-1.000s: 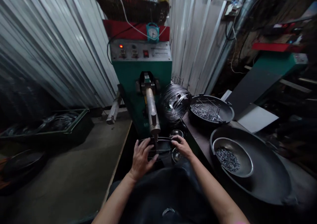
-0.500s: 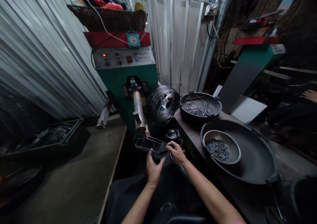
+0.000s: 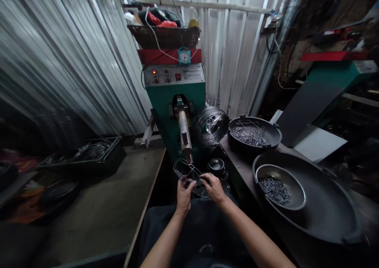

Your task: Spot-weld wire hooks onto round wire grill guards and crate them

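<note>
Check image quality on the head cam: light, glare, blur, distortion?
Head view: dim, murky left and right edges; sheen on corrugated wall, ribs slanting toward left edge; left side smeared; left hand and right hand readable; glints on wire coil.

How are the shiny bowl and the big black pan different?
The bowl is much smaller than the pan. The bowl looks silvery and shiny, while the pan is dark and dull. The bowl holds a heap of little metal bits, but the pan holds the bowl. Both are round and open at the top.
</note>
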Action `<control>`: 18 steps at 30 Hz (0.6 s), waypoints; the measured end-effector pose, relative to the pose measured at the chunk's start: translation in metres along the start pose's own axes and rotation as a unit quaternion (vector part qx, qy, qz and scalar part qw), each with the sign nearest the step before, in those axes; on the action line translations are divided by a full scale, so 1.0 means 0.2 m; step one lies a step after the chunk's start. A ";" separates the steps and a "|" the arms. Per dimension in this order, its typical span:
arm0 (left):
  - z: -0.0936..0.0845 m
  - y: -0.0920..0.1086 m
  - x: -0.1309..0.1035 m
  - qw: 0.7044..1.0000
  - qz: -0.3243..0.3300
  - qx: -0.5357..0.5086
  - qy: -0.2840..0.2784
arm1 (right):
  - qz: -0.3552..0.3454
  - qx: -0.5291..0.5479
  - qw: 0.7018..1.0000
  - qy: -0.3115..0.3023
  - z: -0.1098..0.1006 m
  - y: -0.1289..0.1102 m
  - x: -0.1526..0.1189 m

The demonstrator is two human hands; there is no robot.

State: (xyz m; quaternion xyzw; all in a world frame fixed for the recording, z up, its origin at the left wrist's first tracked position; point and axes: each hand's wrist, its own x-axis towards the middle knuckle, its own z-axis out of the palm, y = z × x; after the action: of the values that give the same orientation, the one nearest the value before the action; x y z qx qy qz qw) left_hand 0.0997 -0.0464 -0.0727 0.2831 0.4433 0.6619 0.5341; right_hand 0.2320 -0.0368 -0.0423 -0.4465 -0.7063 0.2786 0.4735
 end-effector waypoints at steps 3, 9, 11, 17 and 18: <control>0.01 0.03 0.03 0.999 -0.022 -0.025 -0.003 | -0.002 0.000 1.000 0.005 0.02 -0.01 0.05; 0.04 0.07 0.05 0.998 -0.053 -0.042 -0.006 | 0.004 -0.011 1.000 0.014 0.03 -0.04 0.11; 0.04 0.07 0.06 0.997 -0.060 -0.047 -0.003 | 0.006 -0.014 1.000 0.013 0.03 -0.04 0.11; 0.04 0.06 0.06 0.998 -0.043 -0.040 -0.010 | 0.020 0.000 1.000 0.013 0.02 -0.04 0.11; 0.03 0.06 0.07 0.999 -0.034 -0.037 -0.011 | 0.024 0.003 1.000 0.012 0.02 -0.04 0.11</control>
State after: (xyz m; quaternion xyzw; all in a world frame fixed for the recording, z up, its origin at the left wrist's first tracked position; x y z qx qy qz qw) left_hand 0.0962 -0.0323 -0.0597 0.2548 0.4220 0.6561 0.5714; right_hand 0.2212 -0.0208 -0.0280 -0.4651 -0.6887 0.2865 0.4768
